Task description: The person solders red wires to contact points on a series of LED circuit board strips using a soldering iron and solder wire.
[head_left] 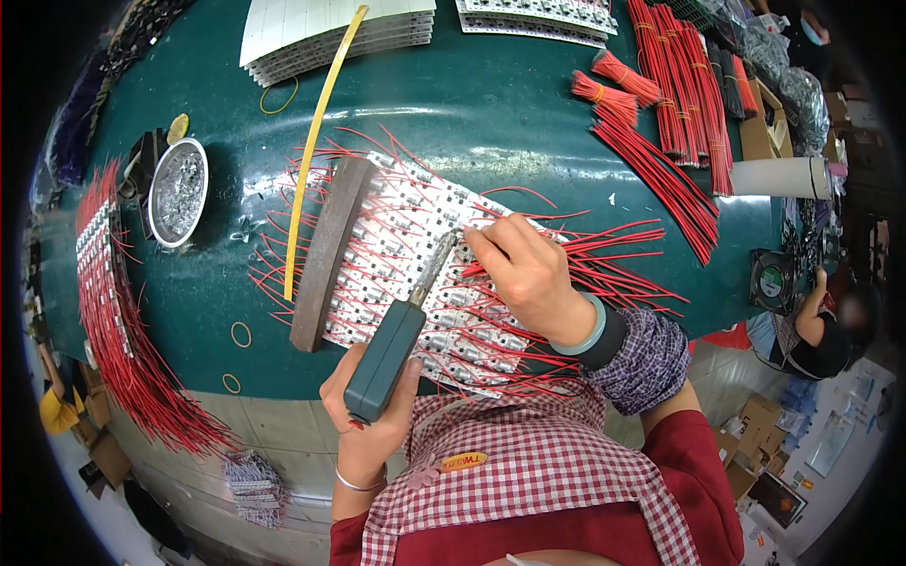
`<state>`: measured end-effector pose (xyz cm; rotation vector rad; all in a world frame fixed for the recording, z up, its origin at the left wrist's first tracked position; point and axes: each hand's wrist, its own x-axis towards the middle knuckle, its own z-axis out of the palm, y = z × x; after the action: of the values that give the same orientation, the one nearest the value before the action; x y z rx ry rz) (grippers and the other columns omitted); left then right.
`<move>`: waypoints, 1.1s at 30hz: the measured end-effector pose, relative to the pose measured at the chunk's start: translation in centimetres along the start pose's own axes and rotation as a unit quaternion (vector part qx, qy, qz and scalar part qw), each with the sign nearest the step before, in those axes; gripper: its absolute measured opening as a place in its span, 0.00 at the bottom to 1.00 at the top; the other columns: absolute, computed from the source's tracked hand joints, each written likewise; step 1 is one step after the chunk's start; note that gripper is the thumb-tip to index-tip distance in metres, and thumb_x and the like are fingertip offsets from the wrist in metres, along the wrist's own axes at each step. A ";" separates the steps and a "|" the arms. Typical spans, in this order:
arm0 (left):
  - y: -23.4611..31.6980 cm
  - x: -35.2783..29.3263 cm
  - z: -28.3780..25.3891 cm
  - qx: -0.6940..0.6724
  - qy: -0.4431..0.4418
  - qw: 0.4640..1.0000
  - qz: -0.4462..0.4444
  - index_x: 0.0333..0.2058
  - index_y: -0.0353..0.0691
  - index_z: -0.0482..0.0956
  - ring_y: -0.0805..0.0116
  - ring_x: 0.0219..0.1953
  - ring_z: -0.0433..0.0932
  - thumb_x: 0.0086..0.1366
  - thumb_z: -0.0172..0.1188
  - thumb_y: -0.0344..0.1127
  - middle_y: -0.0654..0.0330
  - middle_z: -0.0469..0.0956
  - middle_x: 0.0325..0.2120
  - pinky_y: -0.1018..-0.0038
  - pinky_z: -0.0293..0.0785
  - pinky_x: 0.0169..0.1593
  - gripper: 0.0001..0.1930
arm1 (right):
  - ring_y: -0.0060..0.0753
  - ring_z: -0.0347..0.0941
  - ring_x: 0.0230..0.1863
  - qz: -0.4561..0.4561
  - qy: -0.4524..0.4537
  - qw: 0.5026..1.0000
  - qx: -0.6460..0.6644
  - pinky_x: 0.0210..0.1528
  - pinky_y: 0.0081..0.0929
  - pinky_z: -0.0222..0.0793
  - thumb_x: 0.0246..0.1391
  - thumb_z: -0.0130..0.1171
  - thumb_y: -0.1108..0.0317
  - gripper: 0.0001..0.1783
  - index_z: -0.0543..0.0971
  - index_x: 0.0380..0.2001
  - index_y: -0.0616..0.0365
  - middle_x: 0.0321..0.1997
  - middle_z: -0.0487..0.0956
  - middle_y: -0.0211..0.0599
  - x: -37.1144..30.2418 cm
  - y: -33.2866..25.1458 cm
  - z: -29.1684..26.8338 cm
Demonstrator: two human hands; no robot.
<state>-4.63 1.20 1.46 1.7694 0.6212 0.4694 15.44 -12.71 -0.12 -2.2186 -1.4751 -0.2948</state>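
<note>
My left hand (377,439) is wrapped round the green handle of a soldering iron (385,360). The iron's metal tip points up and right, reaching the white circuit board panel (392,236) close to my right fingertips. My right hand (533,278) is closed in a pinch over the panel, on a thin red wire; its fingers partly hide the wire's end. Many red wires (613,247) fan out from the panel's right side, with more along its rows. A brown metal bar (330,255) lies across the panel's left part.
A long yellow strip (309,170) lies beside the bar. To the left are a metal bowl (156,222) and wired boards (99,250). Stacked panels (340,47) stand at the back. Red wire bundles (665,94), a white cylinder (781,177) and a fan (771,280) sit right.
</note>
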 end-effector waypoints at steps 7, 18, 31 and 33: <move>0.7 0.0 -0.7 -0.035 0.039 0.999 0.009 0.35 0.26 0.82 0.68 0.25 0.79 0.54 0.71 0.21 0.52 0.80 0.29 0.74 0.73 0.30 0.10 | 0.39 0.75 0.33 -0.003 0.000 1.000 0.015 0.31 0.32 0.74 0.42 0.61 0.78 0.20 0.80 0.43 0.67 0.33 0.74 0.38 0.1 0.0 -0.2; 0.3 0.4 0.1 -0.018 0.006 1.000 0.015 0.36 0.26 0.81 0.72 0.26 0.77 0.54 0.71 0.20 0.56 0.80 0.29 0.75 0.72 0.30 0.11 | 0.36 0.74 0.38 -0.018 0.002 1.000 -0.006 0.30 0.27 0.74 0.44 0.59 0.75 0.17 0.79 0.41 0.68 0.34 0.72 0.37 0.1 0.2 0.0; 0.1 0.3 0.1 0.005 -0.001 1.000 0.003 0.36 0.29 0.81 0.74 0.27 0.75 0.56 0.73 0.23 0.58 0.79 0.28 0.76 0.70 0.30 0.11 | 0.36 0.74 0.38 -0.012 -0.004 1.000 -0.006 0.29 0.27 0.73 0.43 0.58 0.75 0.16 0.78 0.39 0.67 0.34 0.71 0.38 0.3 0.1 -0.1; -0.5 -1.4 -0.5 -0.014 0.062 0.997 -0.040 0.38 0.30 0.81 0.73 0.30 0.77 0.56 0.73 0.23 0.58 0.80 0.30 0.76 0.72 0.33 0.12 | 0.36 0.74 0.38 -0.012 -0.003 1.000 -0.009 0.29 0.27 0.73 0.43 0.58 0.75 0.16 0.78 0.39 0.67 0.33 0.71 0.38 0.1 0.2 0.1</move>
<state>-6.05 0.81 1.11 1.6910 0.7670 0.5333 15.70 -12.67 -0.20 -2.2187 -1.5091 -0.3102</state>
